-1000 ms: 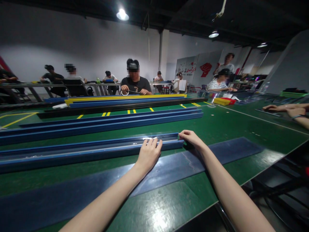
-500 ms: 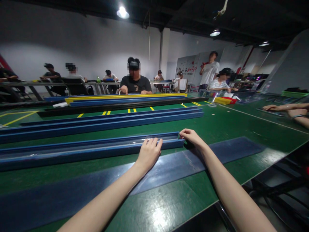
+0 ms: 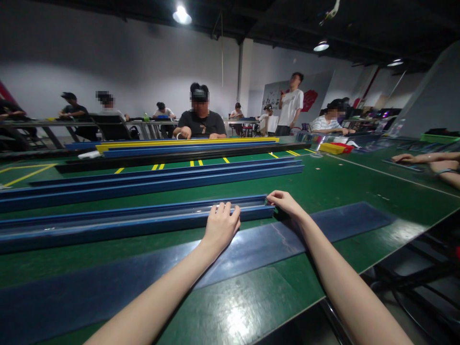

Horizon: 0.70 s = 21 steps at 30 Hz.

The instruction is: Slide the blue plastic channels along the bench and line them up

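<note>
Blue channel touches slightly spread left fingers.

A long blue channel lies trough-up on the green table.

Arms forward, left grip palm-down, fingers slightly apart, right grip curled inward, fingertips close together.

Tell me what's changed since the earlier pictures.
The standing person in white has moved left across the view. Nothing was visibly taken hold of or let go. The left hand stays on the near blue channel, the right hand at its right end.
</note>
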Tool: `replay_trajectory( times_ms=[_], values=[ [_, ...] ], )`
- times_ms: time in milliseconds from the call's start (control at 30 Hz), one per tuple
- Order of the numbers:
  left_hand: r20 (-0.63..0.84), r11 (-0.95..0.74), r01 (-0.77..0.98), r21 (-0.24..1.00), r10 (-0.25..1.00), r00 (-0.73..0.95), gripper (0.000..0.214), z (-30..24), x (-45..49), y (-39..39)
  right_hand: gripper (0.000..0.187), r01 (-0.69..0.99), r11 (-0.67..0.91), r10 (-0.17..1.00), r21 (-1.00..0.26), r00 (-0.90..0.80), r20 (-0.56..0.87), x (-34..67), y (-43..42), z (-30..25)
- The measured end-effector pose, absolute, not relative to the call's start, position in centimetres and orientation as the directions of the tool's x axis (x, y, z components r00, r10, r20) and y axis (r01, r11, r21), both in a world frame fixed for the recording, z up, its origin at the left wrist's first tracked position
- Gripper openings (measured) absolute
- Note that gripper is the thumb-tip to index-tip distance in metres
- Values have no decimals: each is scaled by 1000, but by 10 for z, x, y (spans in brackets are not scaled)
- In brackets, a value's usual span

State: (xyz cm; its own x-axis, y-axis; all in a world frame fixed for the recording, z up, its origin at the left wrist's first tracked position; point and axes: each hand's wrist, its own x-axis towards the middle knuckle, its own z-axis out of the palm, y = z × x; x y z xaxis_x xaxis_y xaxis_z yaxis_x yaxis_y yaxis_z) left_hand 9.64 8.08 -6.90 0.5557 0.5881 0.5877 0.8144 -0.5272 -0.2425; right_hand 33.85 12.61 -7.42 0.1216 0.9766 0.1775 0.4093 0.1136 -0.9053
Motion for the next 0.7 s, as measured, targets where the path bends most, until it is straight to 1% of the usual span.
replay_trajectory(
  times_ms=[333, 700],
  values=[
    [565, -531, 814, -235, 607, 559, 21, -67, 96, 81, 11, 466, 106, 979, -879, 107, 175, 340, 126, -75],
    [547, -540, 812, -223, 620, 562, 19, -67, 96, 81, 12, 515, 112, 980, -850, 84, 180, 342, 126, -76]
  ],
)
